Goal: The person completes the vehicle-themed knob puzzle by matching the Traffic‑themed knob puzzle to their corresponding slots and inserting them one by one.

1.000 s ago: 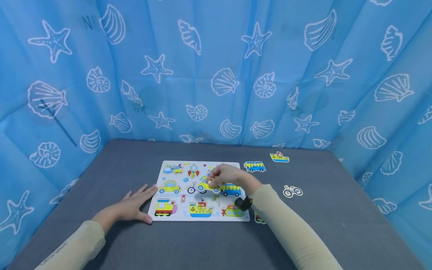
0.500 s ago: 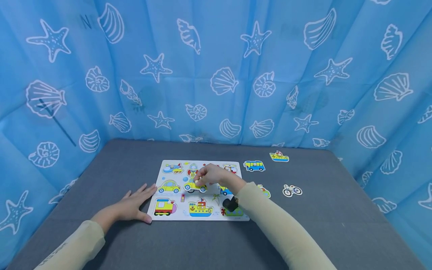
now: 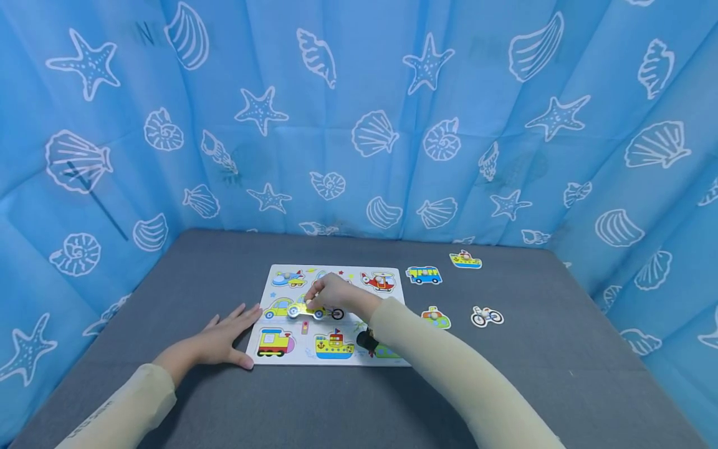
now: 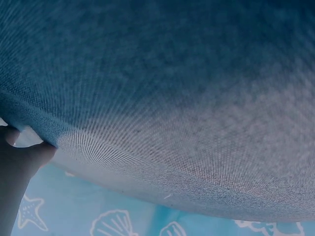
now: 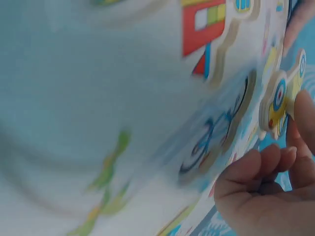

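A white puzzle board [image 3: 303,357] with printed vehicles lies on the table. My right hand [image 3: 340,295] pinches a yellow car puzzle piece [image 3: 296,309] by its small knob. In the head view, that piece hangs over the board, partly overlapping the printed yellow car [image 3: 275,310] at its left. The right wrist view has the car piece [image 5: 272,109] tilted beside the thumb and fingertips, above the board face. My left hand [image 3: 223,340] lies with spread fingers against the board's left edge. Only part of the left hand [image 4: 22,160] shows in the left wrist view.
Right of the board lie a bus piece [image 3: 424,275], a boat piece [image 3: 465,259], a bicycle piece [image 3: 486,317] and a submarine piece [image 3: 435,318]. Plane [image 3: 288,279] and helicopter [image 3: 379,282] pieces sit on the board. A blue curtain [image 3: 348,81] surrounds the grey table [image 3: 224,255].
My right hand has carried the car piece leftward across the board, from over the bicycle recess towards the printed yellow car. The left hand has stayed at the board's edge.
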{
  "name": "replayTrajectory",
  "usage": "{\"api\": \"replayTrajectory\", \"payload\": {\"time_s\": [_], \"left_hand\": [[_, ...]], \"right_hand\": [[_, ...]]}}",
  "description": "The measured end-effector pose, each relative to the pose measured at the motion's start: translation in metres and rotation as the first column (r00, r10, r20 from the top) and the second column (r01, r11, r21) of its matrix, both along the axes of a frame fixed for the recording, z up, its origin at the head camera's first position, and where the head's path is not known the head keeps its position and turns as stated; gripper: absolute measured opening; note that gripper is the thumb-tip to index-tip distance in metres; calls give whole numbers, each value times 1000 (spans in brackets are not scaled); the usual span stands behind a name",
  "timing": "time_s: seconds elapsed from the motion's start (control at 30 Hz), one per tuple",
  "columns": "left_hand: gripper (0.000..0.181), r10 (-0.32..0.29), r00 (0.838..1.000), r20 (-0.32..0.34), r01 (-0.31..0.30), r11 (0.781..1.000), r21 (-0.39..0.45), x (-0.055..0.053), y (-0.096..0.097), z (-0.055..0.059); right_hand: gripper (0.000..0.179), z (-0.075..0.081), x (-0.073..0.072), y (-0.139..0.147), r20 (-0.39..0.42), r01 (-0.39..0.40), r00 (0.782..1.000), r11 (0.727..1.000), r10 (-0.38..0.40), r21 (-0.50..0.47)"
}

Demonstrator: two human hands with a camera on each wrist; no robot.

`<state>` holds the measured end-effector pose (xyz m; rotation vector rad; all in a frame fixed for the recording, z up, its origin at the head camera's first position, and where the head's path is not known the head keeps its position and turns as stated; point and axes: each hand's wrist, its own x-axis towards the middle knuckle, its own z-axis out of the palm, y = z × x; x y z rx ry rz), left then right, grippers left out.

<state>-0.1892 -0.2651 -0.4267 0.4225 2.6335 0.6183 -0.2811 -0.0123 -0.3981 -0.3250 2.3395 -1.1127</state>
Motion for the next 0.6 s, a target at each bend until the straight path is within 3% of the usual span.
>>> {"api": "replayTrajectory", "payload": {"time_s": [0.43, 0.6], "left_hand": [[118, -10, 1000, 17, 10, 1000, 13, -5, -4, -2], [118, 5, 1000, 2, -5, 1000, 19, -6, -5, -7]], "right_hand": [[4, -9, 6, -44, -63, 34, 998, 995, -28, 98], [6, -10, 7, -54, -38, 72, 997, 988, -67, 138]]}}
